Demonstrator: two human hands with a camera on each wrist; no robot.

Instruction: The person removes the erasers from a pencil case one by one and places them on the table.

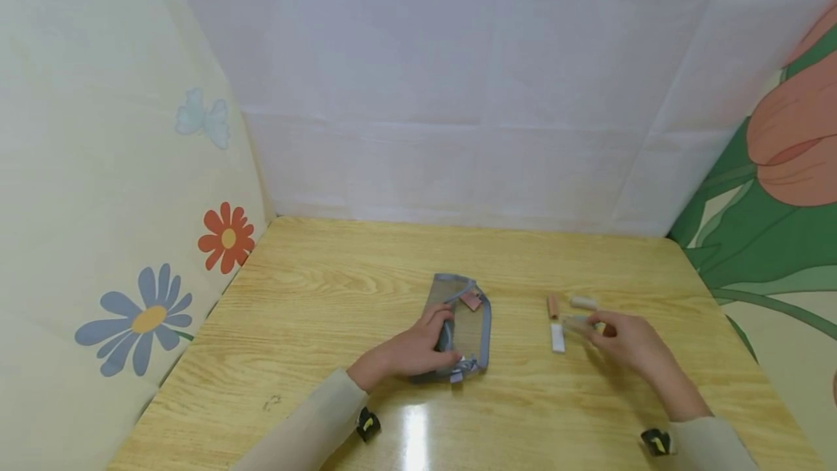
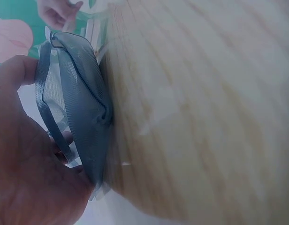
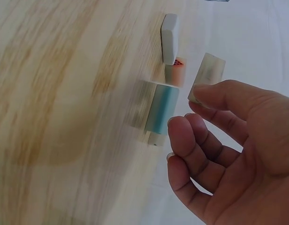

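Observation:
My left hand (image 1: 421, 344) grips the side of a mesh zipper pouch (image 1: 467, 325) with grey-blue trim, lying on the table. In the left wrist view the thumb rests at the trim of the pouch (image 2: 83, 89), and the other fingers are partly hidden behind it. To the right, my right hand (image 1: 628, 340) pinches a pale, cloudy rectangular block (image 3: 209, 72), like an eraser, between thumb and forefinger, raised over the table. Around it lie a teal block (image 3: 162, 108), an orange block (image 1: 553, 305), a white block (image 1: 557, 338) and an off-white one (image 1: 583, 302).
The wood-grain table (image 1: 340, 267) stands against a white cloth backdrop (image 1: 418, 93). Flower-printed sheets hang at the left (image 1: 118, 202) and the right (image 1: 778, 238). A small pink tag (image 1: 471, 301) shows on the pouch.

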